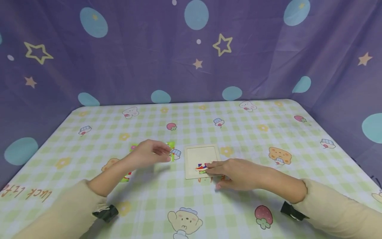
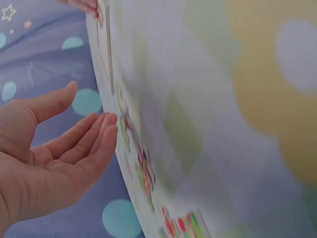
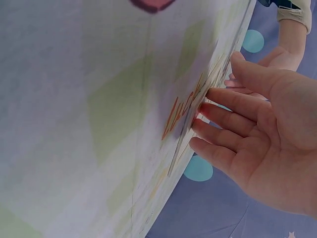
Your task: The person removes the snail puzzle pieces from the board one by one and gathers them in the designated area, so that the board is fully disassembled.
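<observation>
A pale square puzzle tray (image 1: pixel 203 146) lies near the middle of the table. In its lower right part sits a colourful puzzle piece (image 1: pixel 200 167), partly covered by my right hand (image 1: pixel 238 173). The fingertips of that hand rest on the piece, with the fingers nearly straight; the right wrist view shows the fingers (image 3: pixel 223 119) against the tray's edge. Left of the tray, my left hand (image 1: pixel 149 154) hovers above several loose puzzle pieces (image 1: pixel 171 144). Nothing is in its grasp; its fingers (image 2: pixel 84 141) are loosely bent and the thumb stands apart.
More bright puzzle pieces (image 1: pixel 125 178) lie under and beside the left forearm, partly hidden by it. A green-checked tablecloth (image 1: pixel 197 196) with printed cartoons covers the table. Behind it hangs a purple curtain (image 1: pixel 167 73) with stars and dots.
</observation>
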`<state>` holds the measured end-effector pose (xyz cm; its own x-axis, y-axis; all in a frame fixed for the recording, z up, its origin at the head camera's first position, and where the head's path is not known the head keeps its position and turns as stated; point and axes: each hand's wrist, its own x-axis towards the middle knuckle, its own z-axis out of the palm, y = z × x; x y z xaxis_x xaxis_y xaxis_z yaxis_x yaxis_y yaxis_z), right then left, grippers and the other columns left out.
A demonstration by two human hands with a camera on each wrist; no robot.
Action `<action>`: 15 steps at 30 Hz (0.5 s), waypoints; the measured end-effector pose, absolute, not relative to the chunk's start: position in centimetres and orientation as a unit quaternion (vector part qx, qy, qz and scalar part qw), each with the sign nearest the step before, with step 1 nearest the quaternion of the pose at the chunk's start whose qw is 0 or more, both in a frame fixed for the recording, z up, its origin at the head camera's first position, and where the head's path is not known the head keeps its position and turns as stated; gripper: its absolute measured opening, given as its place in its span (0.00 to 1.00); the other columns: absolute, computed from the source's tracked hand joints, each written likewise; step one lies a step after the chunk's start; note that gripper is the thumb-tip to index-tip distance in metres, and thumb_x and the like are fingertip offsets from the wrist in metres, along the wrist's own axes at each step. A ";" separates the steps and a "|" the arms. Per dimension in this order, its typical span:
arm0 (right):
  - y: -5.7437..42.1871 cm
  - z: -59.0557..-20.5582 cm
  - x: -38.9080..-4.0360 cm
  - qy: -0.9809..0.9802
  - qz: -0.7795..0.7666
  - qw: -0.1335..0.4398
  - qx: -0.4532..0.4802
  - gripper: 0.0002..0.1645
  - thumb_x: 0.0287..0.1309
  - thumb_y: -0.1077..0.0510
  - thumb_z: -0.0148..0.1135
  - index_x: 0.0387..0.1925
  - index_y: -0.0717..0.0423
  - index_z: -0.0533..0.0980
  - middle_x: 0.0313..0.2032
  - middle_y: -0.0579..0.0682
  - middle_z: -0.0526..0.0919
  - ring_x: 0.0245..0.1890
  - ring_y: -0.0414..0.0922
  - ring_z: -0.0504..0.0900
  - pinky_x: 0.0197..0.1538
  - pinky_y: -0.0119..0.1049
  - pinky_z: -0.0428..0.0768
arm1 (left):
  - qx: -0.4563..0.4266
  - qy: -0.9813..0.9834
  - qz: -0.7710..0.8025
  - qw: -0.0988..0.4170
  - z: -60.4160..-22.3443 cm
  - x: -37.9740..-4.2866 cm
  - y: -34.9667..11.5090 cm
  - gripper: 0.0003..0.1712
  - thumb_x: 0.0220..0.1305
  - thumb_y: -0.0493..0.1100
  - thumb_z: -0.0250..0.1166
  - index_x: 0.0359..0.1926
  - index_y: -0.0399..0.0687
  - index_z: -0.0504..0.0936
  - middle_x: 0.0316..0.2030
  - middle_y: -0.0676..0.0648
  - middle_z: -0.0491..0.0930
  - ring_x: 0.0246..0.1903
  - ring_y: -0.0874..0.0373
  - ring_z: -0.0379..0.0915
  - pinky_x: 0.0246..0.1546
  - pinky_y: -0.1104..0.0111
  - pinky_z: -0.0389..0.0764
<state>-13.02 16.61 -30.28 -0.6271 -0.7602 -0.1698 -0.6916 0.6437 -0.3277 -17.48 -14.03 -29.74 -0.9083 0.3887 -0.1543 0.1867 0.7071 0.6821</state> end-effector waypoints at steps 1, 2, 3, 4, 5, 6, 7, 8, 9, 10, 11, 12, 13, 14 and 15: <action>16.6 -30.3 -13.0 0.894 -0.116 0.147 -0.406 0.31 0.62 0.48 0.61 0.65 0.51 0.70 0.69 0.49 0.67 0.58 0.44 0.79 0.57 0.39 0.78 | 0.159 0.912 0.350 0.144 -29.8 -17.5 -13.7 0.20 0.57 0.45 0.69 0.50 0.42 0.83 0.44 0.44 0.85 0.45 0.54 0.80 0.49 0.61 0.79; 16.6 -30.3 -13.0 0.894 -0.116 0.147 -0.406 0.31 0.62 0.48 0.61 0.65 0.51 0.70 0.69 0.49 0.68 0.59 0.44 0.79 0.57 0.39 0.78 | 0.163 0.911 0.352 0.143 -29.9 -17.5 -13.3 0.20 0.57 0.44 0.69 0.49 0.41 0.83 0.43 0.44 0.85 0.44 0.54 0.80 0.50 0.61 0.79; 16.6 -30.3 -13.0 0.894 -0.115 0.146 -0.407 0.31 0.62 0.48 0.61 0.64 0.51 0.70 0.69 0.49 0.68 0.59 0.44 0.78 0.57 0.39 0.78 | 0.166 0.910 0.353 0.143 -30.0 -17.5 -13.0 0.19 0.57 0.44 0.69 0.49 0.41 0.83 0.43 0.44 0.86 0.43 0.55 0.80 0.49 0.61 0.79; 16.6 -30.3 -13.0 0.894 -0.115 0.146 -0.407 0.31 0.62 0.48 0.61 0.64 0.51 0.70 0.68 0.49 0.68 0.60 0.44 0.78 0.57 0.39 0.78 | 0.168 0.908 0.355 0.145 -30.1 -17.5 -12.7 0.19 0.56 0.43 0.70 0.48 0.41 0.83 0.43 0.44 0.86 0.43 0.56 0.80 0.49 0.62 0.80; 16.6 -30.3 -13.0 0.894 -0.115 0.145 -0.408 0.30 0.62 0.48 0.61 0.64 0.51 0.70 0.68 0.49 0.68 0.60 0.44 0.78 0.56 0.38 0.78 | 0.169 0.907 0.356 0.147 -30.2 -17.5 -12.5 0.19 0.56 0.43 0.70 0.48 0.41 0.84 0.42 0.44 0.86 0.42 0.57 0.81 0.49 0.62 0.80; 16.6 -30.4 -13.0 0.894 -0.115 0.144 -0.409 0.30 0.62 0.48 0.61 0.64 0.51 0.71 0.68 0.49 0.68 0.61 0.45 0.77 0.56 0.38 0.79 | 0.171 0.905 0.360 0.150 -30.3 -17.5 -12.2 0.18 0.56 0.43 0.70 0.48 0.40 0.84 0.42 0.44 0.86 0.42 0.57 0.81 0.49 0.63 0.81; 16.6 -30.4 -13.1 0.893 -0.115 0.143 -0.410 0.30 0.62 0.48 0.61 0.64 0.51 0.71 0.68 0.49 0.68 0.61 0.45 0.77 0.56 0.38 0.79 | 0.173 0.903 0.363 0.152 -30.4 -17.5 -12.0 0.18 0.56 0.42 0.70 0.48 0.40 0.83 0.42 0.44 0.86 0.42 0.57 0.81 0.49 0.63 0.81; 16.6 -30.4 -13.1 0.893 -0.115 0.142 -0.411 0.30 0.62 0.48 0.61 0.64 0.51 0.71 0.68 0.50 0.69 0.62 0.45 0.76 0.56 0.38 0.79 | 0.176 0.901 0.366 0.153 -30.6 -17.6 -11.8 0.18 0.56 0.42 0.70 0.47 0.40 0.84 0.42 0.44 0.86 0.42 0.57 0.81 0.48 0.64 0.81; 16.6 -30.4 -13.1 0.893 -0.114 0.142 -0.412 0.30 0.62 0.48 0.61 0.64 0.51 0.71 0.68 0.50 0.69 0.62 0.45 0.76 0.56 0.38 0.79 | 0.177 0.900 0.367 0.153 -30.6 -17.6 -11.6 0.17 0.56 0.42 0.70 0.47 0.40 0.84 0.42 0.44 0.86 0.41 0.57 0.82 0.48 0.64 0.81; 16.6 -30.5 -13.1 0.893 -0.113 0.141 -0.413 0.30 0.62 0.48 0.61 0.64 0.51 0.71 0.68 0.50 0.69 0.62 0.45 0.76 0.56 0.38 0.79 | 0.178 0.900 0.367 0.153 -30.7 -17.5 -11.3 0.17 0.56 0.41 0.70 0.47 0.40 0.84 0.43 0.44 0.86 0.41 0.57 0.82 0.48 0.65 0.81; 16.6 -30.5 -13.1 0.893 -0.113 0.141 -0.413 0.30 0.62 0.48 0.61 0.64 0.51 0.71 0.68 0.50 0.69 0.62 0.45 0.76 0.56 0.38 0.79 | 0.180 0.900 0.367 0.152 -30.8 -17.5 -11.1 0.17 0.56 0.41 0.70 0.47 0.40 0.84 0.42 0.44 0.86 0.41 0.57 0.82 0.47 0.65 0.82; 16.6 -30.5 -13.1 0.893 -0.112 0.141 -0.414 0.30 0.62 0.48 0.61 0.64 0.51 0.71 0.68 0.50 0.69 0.62 0.45 0.76 0.57 0.39 0.79 | 0.181 0.899 0.368 0.150 -30.8 -17.5 -10.8 0.16 0.56 0.40 0.70 0.46 0.39 0.84 0.42 0.44 0.86 0.41 0.57 0.82 0.47 0.66 0.82; 16.6 -30.5 -13.1 0.892 -0.111 0.141 -0.414 0.30 0.62 0.48 0.61 0.64 0.51 0.71 0.68 0.50 0.69 0.62 0.46 0.76 0.57 0.39 0.79 | 0.183 0.899 0.368 0.149 -30.9 -17.4 -10.6 0.16 0.56 0.40 0.70 0.46 0.40 0.84 0.42 0.44 0.86 0.41 0.57 0.82 0.46 0.66 0.82; 16.6 -30.5 -13.2 0.892 -0.111 0.141 -0.414 0.30 0.62 0.48 0.61 0.64 0.51 0.71 0.68 0.49 0.69 0.62 0.45 0.76 0.57 0.39 0.79 | 0.184 0.898 0.370 0.149 -30.9 -17.4 -10.3 0.15 0.56 0.39 0.70 0.45 0.40 0.84 0.42 0.44 0.87 0.41 0.57 0.83 0.46 0.67 0.82; 16.6 -30.5 -13.2 0.893 -0.111 0.141 -0.414 0.30 0.62 0.48 0.61 0.64 0.51 0.71 0.68 0.49 0.68 0.61 0.45 0.77 0.57 0.39 0.79 | 0.187 0.897 0.371 0.149 -30.9 -17.3 -10.1 0.15 0.56 0.39 0.70 0.45 0.39 0.84 0.42 0.44 0.87 0.40 0.58 0.83 0.45 0.67 0.82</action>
<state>-13.16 16.62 -30.45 -0.6177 -0.7698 -0.1606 -0.7073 0.6332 -0.3145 -17.32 -10.07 -30.91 -0.8858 0.4459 -0.1289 0.2250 0.6554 0.7210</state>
